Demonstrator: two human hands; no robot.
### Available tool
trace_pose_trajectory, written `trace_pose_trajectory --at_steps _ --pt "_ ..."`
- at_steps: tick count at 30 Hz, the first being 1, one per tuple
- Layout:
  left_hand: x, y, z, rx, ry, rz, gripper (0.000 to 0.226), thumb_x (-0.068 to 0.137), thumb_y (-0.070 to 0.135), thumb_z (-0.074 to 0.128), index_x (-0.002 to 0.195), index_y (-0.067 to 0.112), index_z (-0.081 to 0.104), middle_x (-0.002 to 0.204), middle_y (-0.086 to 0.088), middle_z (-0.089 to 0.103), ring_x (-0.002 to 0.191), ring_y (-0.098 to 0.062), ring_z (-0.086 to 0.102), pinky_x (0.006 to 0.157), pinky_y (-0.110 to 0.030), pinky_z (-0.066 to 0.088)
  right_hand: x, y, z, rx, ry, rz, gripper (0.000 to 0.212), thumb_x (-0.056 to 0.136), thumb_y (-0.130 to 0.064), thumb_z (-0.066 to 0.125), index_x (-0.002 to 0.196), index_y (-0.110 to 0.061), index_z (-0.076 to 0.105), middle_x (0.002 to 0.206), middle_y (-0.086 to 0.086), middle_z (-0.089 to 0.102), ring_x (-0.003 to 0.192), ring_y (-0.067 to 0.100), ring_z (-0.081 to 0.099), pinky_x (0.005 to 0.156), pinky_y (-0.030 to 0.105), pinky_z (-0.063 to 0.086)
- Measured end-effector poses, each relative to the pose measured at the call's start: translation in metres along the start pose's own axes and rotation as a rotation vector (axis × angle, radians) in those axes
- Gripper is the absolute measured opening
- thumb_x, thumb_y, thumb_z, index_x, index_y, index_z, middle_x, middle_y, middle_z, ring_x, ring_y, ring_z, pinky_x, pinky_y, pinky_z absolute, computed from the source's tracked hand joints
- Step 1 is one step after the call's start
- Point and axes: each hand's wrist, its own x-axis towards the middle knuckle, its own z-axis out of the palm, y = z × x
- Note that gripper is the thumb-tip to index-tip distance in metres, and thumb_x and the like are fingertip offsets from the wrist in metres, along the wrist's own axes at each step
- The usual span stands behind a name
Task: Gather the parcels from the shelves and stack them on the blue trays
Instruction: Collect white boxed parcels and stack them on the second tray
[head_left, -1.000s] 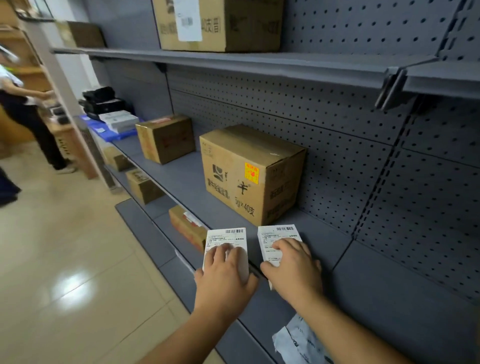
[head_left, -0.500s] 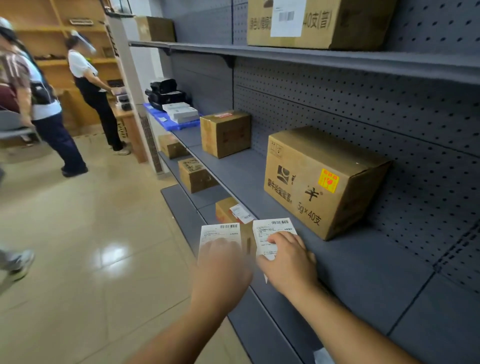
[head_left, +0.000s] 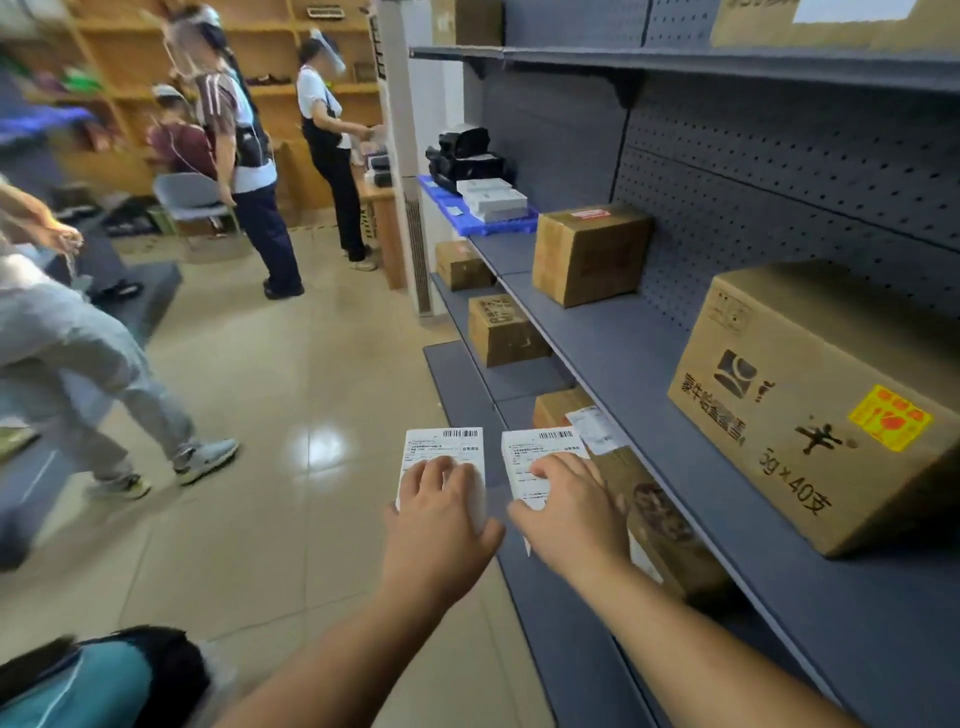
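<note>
Two outstretched arms, left hand (head_left: 441, 525) fingers grasping white parcel (head_left: 447, 457), right hand (head_left: 571, 514) fingers grasping second parcel (head_left: 540, 452)

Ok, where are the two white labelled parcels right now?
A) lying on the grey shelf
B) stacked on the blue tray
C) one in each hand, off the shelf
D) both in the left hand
C: the left hand grips one white labelled parcel and the right hand grips the other, both held out in front of the grey metal shelf.
</note>
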Motion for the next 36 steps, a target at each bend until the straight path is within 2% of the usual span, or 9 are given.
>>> trace_pose_trajectory --at_steps 3,8,12,21,29,36 --pt "0.01 -0.018 -0.004 0.014 0.025 -0.06 0.059 0.076 0.064 0.038 0.126 0.035 0.05 0.144 0.011 0.043 0.139 -0.019 0.031 0.103 -0.046 0.046 0.02 -0.016 0.014 -0.007 -0.056 -0.062 0.041 0.079 -0.047 0.062 0.118 -0.034 0.061 0.126 -0.019 0.056 0.127 0.01 0.045 0.102 0.038 0.037" --pt "0.029 -0.035 -0.009 0.046 0.037 -0.175 0.052 0.083 0.058 0.051 0.13 0.036 0.048 0.147 0.011 0.039 0.142 -0.017 0.028 0.104 -0.046 0.044 0.053 -0.032 0.031 0.009 -0.128 -0.154 0.041 0.079 -0.048 0.061 0.117 -0.033 0.061 0.127 -0.019 0.056 0.127 0.011 0.044 0.099 0.041 0.041" --pt "0.048 -0.039 -0.011 0.047 0.069 -0.236 0.051 0.084 0.056 0.053 0.13 0.035 0.049 0.146 0.012 0.039 0.142 -0.016 0.028 0.103 -0.044 0.044 0.082 -0.04 0.039 0.036 -0.144 -0.216 0.045 0.079 -0.048 0.062 0.12 -0.032 0.062 0.129 -0.018 0.057 0.129 0.011 0.043 0.103 0.044 0.041" --pt "0.082 -0.066 -0.013 0.083 0.08 -0.34 0.054 0.085 0.056 0.052 0.135 0.036 0.045 0.149 0.013 0.035 0.144 -0.015 0.025 0.103 -0.044 0.042 0.135 -0.068 0.061 0.022 -0.219 -0.269 0.045 0.08 -0.046 0.062 0.123 -0.033 0.06 0.132 -0.018 0.054 0.132 0.011 0.039 0.098 0.041 0.038" --pt "0.144 -0.128 -0.024 0.073 0.09 -0.356 0.056 0.087 0.056 0.052 0.138 0.036 0.044 0.152 0.013 0.034 0.145 -0.015 0.022 0.106 -0.044 0.04 0.193 -0.121 0.102 0.018 -0.232 -0.295 0.046 0.081 -0.047 0.061 0.125 -0.033 0.059 0.133 -0.019 0.053 0.131 0.01 0.038 0.099 0.042 0.035" --pt "0.213 -0.186 -0.04 0.103 0.086 -0.312 0.056 0.085 0.057 0.051 0.136 0.036 0.046 0.151 0.012 0.038 0.145 -0.016 0.026 0.107 -0.045 0.04 0.248 -0.171 0.133 0.044 -0.212 -0.252 0.045 0.081 -0.045 0.061 0.125 -0.032 0.059 0.132 -0.019 0.054 0.131 0.01 0.039 0.102 0.043 0.037"
